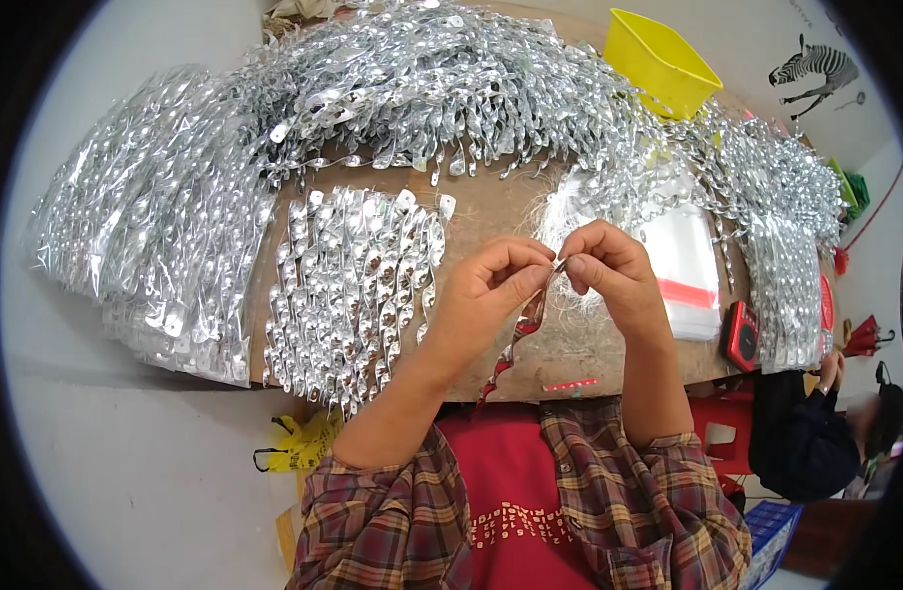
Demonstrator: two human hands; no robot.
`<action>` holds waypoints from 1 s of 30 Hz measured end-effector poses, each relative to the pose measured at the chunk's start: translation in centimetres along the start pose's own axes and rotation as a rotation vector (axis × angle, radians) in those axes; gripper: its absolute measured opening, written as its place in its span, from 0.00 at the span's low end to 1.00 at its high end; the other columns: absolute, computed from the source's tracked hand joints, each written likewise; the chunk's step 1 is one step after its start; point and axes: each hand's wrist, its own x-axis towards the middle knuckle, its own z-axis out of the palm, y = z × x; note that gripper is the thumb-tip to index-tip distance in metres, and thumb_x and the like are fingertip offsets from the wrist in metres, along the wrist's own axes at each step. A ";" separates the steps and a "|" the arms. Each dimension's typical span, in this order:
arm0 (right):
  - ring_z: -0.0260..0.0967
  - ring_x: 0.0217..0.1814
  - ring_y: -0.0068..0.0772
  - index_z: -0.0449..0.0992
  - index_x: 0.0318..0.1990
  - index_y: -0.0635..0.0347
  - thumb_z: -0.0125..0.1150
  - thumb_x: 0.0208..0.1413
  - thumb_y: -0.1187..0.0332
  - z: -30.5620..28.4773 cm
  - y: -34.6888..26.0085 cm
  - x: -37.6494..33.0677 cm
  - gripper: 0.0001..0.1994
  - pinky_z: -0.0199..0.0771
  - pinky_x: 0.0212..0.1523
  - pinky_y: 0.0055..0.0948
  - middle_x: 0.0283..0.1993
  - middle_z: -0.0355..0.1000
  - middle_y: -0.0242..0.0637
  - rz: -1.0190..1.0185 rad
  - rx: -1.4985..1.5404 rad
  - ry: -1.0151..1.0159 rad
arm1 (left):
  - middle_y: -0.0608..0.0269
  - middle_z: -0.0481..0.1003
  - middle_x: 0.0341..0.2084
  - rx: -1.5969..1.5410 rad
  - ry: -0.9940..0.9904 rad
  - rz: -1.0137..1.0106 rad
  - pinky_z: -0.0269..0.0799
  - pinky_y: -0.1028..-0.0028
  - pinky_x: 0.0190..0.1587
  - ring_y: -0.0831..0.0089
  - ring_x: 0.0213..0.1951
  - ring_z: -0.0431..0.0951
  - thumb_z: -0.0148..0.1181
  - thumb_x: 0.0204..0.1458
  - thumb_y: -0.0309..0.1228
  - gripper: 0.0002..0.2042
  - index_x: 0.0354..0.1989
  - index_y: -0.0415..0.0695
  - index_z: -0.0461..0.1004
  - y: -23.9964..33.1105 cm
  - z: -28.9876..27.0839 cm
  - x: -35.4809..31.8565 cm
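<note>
Both hands meet above the near middle of the brown table point(491, 206). A shiny twisted metallic strip point(520, 332) with red reflections dangles between them. My left hand point(486, 290) pinches its top end between thumb and forefinger. Close beside it, my right hand point(617, 277) has thumb and fingers pinched at the same end; the small part there is mostly hidden. Left of my hands, several silver twisted strips point(348, 285) lie side by side in a flat row. Fine white threads point(560, 226) lie loose behind my right hand, next to clear plastic bags point(690, 261) with a red band.
A big heap of silver twisted strips point(442, 88) covers the far side, with a plastic-wrapped bundle point(156, 226) at left. A yellow bin point(660, 69) stands far right. Near the right edge are a red-and-black device point(741, 336) and more strips point(784, 285). Another person point(806, 438) sits beyond.
</note>
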 end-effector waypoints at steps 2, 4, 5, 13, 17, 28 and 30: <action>0.59 0.24 0.14 0.70 0.34 0.62 0.57 0.53 0.68 0.1 0.0 0.0 0.07 0.60 0.25 0.15 0.24 0.65 0.26 0.004 0.000 -0.004 | 0.64 0.70 0.39 0.001 0.003 0.006 0.66 0.80 0.41 0.81 0.36 0.69 0.54 0.52 0.23 0.05 0.35 0.37 0.72 0.0 0.0 0.0; 0.60 0.24 0.15 0.70 0.34 0.62 0.57 0.53 0.68 0.2 -0.1 0.0 0.07 0.60 0.25 0.15 0.24 0.65 0.26 0.008 0.000 -0.007 | 0.63 0.68 0.41 0.018 0.048 0.055 0.65 0.81 0.40 0.81 0.36 0.68 0.53 0.52 0.23 0.04 0.34 0.37 0.72 0.0 0.0 -0.1; 0.59 0.23 0.14 0.71 0.34 0.63 0.56 0.54 0.69 0.4 -0.2 0.1 0.06 0.59 0.24 0.15 0.23 0.65 0.26 0.009 0.017 -0.001 | 0.63 0.68 0.41 0.019 0.047 0.055 0.65 0.81 0.40 0.81 0.36 0.68 0.53 0.52 0.23 0.04 0.34 0.37 0.72 0.2 0.1 0.0; 0.56 0.17 0.12 0.72 0.33 0.61 0.55 0.54 0.70 0.5 -1.3 0.2 0.05 0.53 0.16 0.13 0.18 0.63 0.23 0.147 -0.031 -0.046 | 0.64 0.66 0.42 0.575 0.078 0.495 0.65 0.81 0.38 0.81 0.36 0.68 0.54 0.51 0.23 0.07 0.39 0.39 0.70 0.4 0.9 1.1; 0.55 0.17 0.11 0.71 0.33 0.61 0.55 0.53 0.70 0.4 -0.9 0.6 0.04 0.51 0.16 0.13 0.19 0.62 0.24 0.130 0.125 0.146 | 0.63 0.68 0.39 0.064 -0.036 0.043 0.68 0.79 0.39 0.80 0.37 0.69 0.53 0.53 0.26 0.19 0.53 0.41 0.58 -2.4 1.5 0.0; 0.57 0.19 0.14 0.71 0.34 0.61 0.54 0.54 0.71 -4.0 0.2 0.6 0.03 0.54 0.22 0.13 0.20 0.66 0.29 0.019 0.562 0.081 | 0.68 0.73 0.35 0.431 -0.043 -0.089 0.67 0.82 0.36 0.84 0.32 0.71 0.55 0.50 0.23 0.12 0.45 0.41 0.68 -0.8 -0.3 -0.7; 0.46 0.13 0.10 0.70 0.35 0.59 0.53 0.55 0.69 -4.9 0.3 0.4 0.04 0.54 0.27 0.16 0.20 0.67 0.28 0.075 0.482 0.114 | 0.68 0.73 0.36 0.286 -0.040 -0.179 0.68 0.82 0.35 0.84 0.31 0.71 0.55 0.50 0.23 0.13 0.45 0.41 0.67 -0.9 -0.4 -1.3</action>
